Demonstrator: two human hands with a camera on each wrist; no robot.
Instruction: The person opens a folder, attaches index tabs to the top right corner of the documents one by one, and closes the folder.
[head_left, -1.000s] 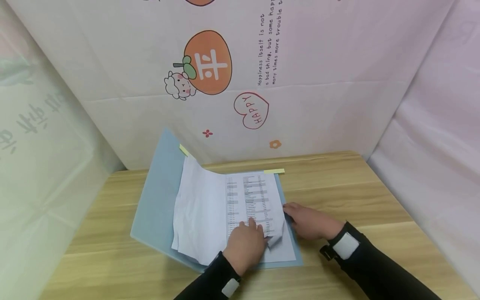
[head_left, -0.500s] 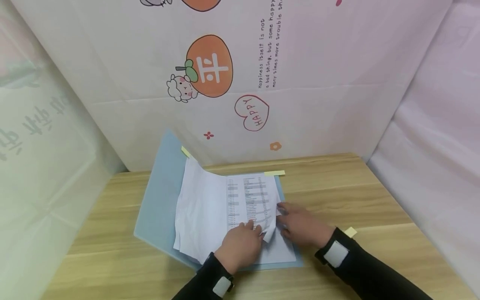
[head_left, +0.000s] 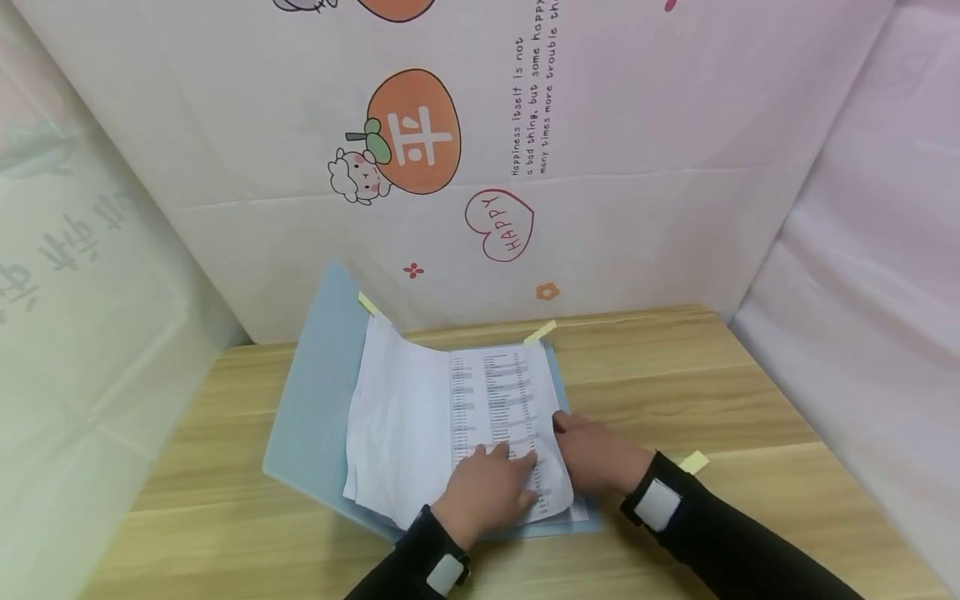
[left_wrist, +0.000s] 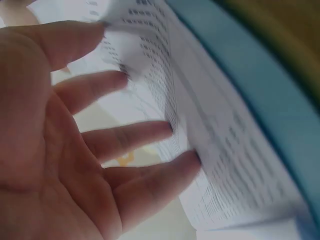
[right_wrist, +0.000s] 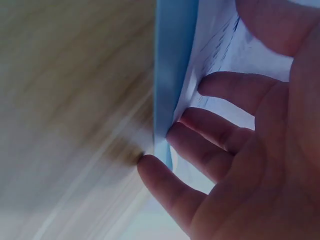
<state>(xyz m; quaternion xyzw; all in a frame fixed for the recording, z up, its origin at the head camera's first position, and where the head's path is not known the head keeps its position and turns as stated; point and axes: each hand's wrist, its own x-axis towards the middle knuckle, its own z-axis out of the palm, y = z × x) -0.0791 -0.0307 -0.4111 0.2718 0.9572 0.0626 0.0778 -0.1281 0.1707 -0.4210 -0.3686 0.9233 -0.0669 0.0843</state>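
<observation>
In the head view, a light blue folder (head_left: 309, 412) stands open, its left cover tilted up and its right cover flat on the table. Pages turned to the left (head_left: 397, 417) bow up beside a printed sheet (head_left: 507, 392) on the right side. My left hand (head_left: 487, 492) lies over the lower part of that sheet with spread fingers; fingertips (left_wrist: 186, 161) touch print in the left wrist view. At the sheet's right edge is my right hand (head_left: 600, 454), its spread fingers (right_wrist: 200, 150) along the pages and the folder's blue edge (right_wrist: 175, 55).
A pale yellow tab (head_left: 540, 332) sticks out at the pages' top right, another tab (head_left: 367, 303) at the left pages' top. A yellow strip (head_left: 694, 462) shows behind the right sleeve. The wooden table (head_left: 675, 375) ends at a printed cloth backdrop (head_left: 637, 208).
The sheet's curled lower right corner has come down and out to the right. The top right yellow tab has turned from level to slanted. My right hand has shifted inward onto the page edge.
</observation>
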